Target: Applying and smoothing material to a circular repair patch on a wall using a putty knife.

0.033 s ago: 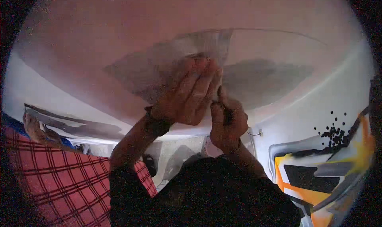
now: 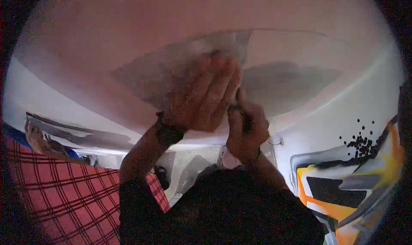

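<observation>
Okay, so the left hand's fingers [image 2: 223, 73] are stretched out nearly straight and side by side, no grip at all, with the left hand [image 2: 199, 97] laid over a dull grey, smooth-looking patch [image 2: 143, 77]. Looks like contact, but it's too murky to swear to it. The right hand [image 2: 249, 129] is just beside it, fingers curled in and thumb pointing up. Can't tell if anything's gripped in there, way too dark.

The patch sits on a big, pale pinkish, curved-looking surface [image 2: 180, 13] filling the upper view, and a second, darker grey area [image 2: 287, 80] lies to the right of the hands. My guess: the big surface is stiff and fixed, nothing to lift. The patch might be a bit slick or easy to mark, so I'd go flat-palmed with light, even pressure rather than fingertips.

Further out there's a dark wristband [image 2: 169, 131] on the left wrist, then dark clothing [image 2: 223, 206]. Far left, red cloth with black checks [image 2: 64, 189] and another person's hand [image 2: 36, 137]. Lower right, an angular orange, white and black painted design [image 2: 332, 193] with black blobs [image 2: 362, 146] above it.
</observation>
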### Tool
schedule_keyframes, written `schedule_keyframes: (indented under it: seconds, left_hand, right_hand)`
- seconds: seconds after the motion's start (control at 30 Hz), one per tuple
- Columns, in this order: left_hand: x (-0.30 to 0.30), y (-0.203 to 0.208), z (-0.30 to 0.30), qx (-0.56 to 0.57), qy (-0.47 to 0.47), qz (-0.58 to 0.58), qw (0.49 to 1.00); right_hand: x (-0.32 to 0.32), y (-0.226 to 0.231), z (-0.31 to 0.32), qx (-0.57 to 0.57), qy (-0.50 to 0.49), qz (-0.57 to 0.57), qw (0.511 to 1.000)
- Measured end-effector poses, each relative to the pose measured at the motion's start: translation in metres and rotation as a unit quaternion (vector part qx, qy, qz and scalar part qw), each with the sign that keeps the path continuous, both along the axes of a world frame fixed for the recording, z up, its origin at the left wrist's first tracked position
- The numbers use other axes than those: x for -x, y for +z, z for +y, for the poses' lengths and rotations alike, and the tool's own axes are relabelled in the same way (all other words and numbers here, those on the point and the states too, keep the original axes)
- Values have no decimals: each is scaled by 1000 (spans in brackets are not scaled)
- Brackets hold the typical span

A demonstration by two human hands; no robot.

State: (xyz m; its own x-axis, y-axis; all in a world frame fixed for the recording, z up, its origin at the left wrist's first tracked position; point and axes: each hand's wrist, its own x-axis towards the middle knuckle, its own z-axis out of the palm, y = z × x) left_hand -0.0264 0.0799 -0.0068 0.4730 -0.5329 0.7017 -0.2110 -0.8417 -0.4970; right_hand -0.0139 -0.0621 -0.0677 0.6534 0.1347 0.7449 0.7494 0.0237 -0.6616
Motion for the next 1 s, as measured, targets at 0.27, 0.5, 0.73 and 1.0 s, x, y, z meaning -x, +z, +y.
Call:
schedule_keyframes:
  seconds: [0.27, 0.5, 0.73, 1.0]
  left_hand:
    - [6, -19, -9, -30, 0, -6, 1000]
    - [1, -18, -9, -41, -9, 30, 999]
    - [5, -16, -12, -75, -7, -26, 997]
    - [2, -2, -10, -104, 4, -51, 993]
  right_hand:
    - [-3, -17, -3, -17, -16, 4, 1000]
    - [3, -29, -15, -5, 3, 95, 995]
    - [0, -26, -12, -40, 4, 69, 997]
    - [1, -19, -16, -27, 18, 50, 998]
